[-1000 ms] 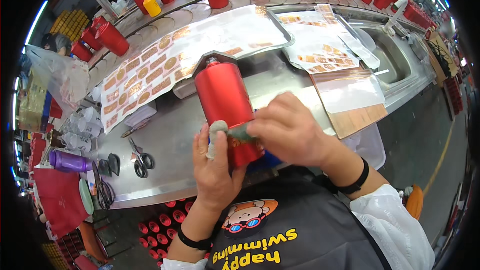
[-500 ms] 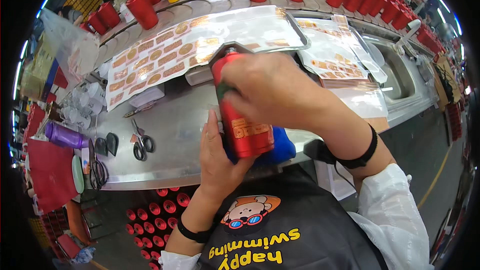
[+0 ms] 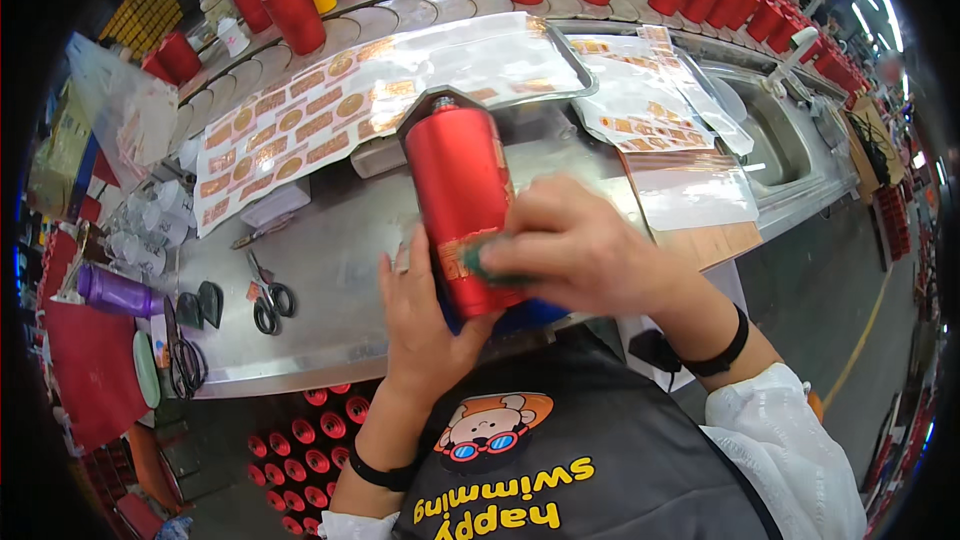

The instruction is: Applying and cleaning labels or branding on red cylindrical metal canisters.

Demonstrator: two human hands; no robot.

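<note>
The red bottle (image 3: 458, 175) is held over the counter's (image 3: 320, 335) near edge by the half-open left hand (image 3: 425, 315), its gold label (image 3: 452, 258) seemingly rubbed with a green pad (image 3: 474, 258) pinched in the right hand (image 3: 570, 245), even pressure being called for next.

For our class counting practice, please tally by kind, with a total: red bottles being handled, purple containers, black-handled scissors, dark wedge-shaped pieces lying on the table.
Red bottle: 1
Purple container: 1
Black-handled scissors: 2
Dark wedge-shaped pieces: 2
Total: 6
</note>
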